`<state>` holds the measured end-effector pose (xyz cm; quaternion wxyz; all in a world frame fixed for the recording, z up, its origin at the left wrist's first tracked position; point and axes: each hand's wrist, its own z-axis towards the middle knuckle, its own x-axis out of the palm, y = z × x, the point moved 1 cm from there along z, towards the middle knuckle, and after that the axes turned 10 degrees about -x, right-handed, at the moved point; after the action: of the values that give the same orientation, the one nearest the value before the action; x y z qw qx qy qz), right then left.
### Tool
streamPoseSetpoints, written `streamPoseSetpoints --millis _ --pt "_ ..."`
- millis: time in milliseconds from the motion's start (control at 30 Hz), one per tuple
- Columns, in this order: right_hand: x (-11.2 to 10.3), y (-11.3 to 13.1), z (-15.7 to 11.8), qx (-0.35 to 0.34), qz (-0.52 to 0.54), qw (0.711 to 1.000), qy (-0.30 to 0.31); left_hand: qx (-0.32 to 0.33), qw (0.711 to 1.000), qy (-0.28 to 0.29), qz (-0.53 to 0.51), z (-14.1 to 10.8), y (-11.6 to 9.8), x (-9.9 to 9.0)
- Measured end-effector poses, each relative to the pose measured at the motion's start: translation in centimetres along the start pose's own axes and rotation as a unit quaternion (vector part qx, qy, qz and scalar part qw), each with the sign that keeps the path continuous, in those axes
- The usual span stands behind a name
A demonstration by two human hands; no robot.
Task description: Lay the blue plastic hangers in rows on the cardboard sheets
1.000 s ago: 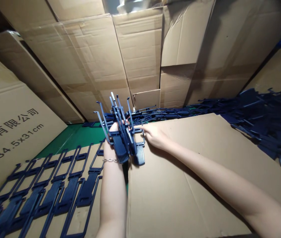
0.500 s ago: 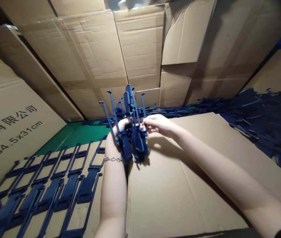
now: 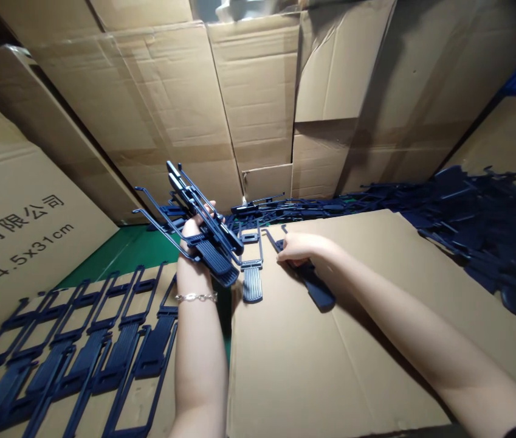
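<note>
My left hand (image 3: 191, 230), partly hidden, is closed around a bundle of dark blue plastic frames (image 3: 216, 258) with thin hooked arms and ribbed flat paddles. The bundle is tilted, its paddles pointing down and right. Over the cardboard sheet (image 3: 312, 365), my right hand (image 3: 304, 246) grips a single plastic frame (image 3: 319, 293), its paddle angled toward me. Between the two hands, a loose ribbed frame (image 3: 252, 285) lies on the cardboard with its paddle toward me.
At the left, rows of similar frames (image 3: 125, 340) lie on cardboard over a green surface (image 3: 123, 246). A heaped pile of dark blue parts (image 3: 476, 213) extends along the back and right. Tall cardboard boxes (image 3: 171, 97) stand behind, and a printed box (image 3: 25, 201) borders the left.
My hands have moved apart. The left one has shifted left with the bundle, now tilted. The right one has moved slightly right, holding one frame, and another frame now shows lying on the cardboard.
</note>
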<state>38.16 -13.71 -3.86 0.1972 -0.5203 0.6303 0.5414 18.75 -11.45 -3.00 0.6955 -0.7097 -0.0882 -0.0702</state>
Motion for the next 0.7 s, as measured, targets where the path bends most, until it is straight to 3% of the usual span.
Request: streamPoseSetpoints --millis 100,233,433,533,600,700 --pt "1.3 0.1 1.0 0.014 -0.019 0.999 -0.024 -0.049 0.990 -0.002 -0.129 0.2 0.0 0.3" --pt "2.1 -0.3 2.1 0.005 -0.039 0.993 -0.115 -0.117 0.978 -0.023 -0.170 0.9 -0.2 0.7" --pt "2.9 0.5 2.1 -0.049 -0.053 0.977 -0.200 -0.112 0.979 -0.030 -0.169 0.9 -0.5 0.9" --pt "3.7 1.3 1.8 -0.129 -0.083 0.957 -0.247 -0.085 0.979 -0.032 -0.185 0.9 -0.5 0.5" --pt "4.6 1.5 1.8 -0.180 -0.095 0.956 -0.212 -0.067 0.977 -0.027 -0.199 0.9 -0.6 0.0" --pt "5.7 1.4 1.8 -0.185 -0.087 0.971 -0.126 -0.072 0.973 -0.032 -0.217 1.1 -0.7 -0.6"
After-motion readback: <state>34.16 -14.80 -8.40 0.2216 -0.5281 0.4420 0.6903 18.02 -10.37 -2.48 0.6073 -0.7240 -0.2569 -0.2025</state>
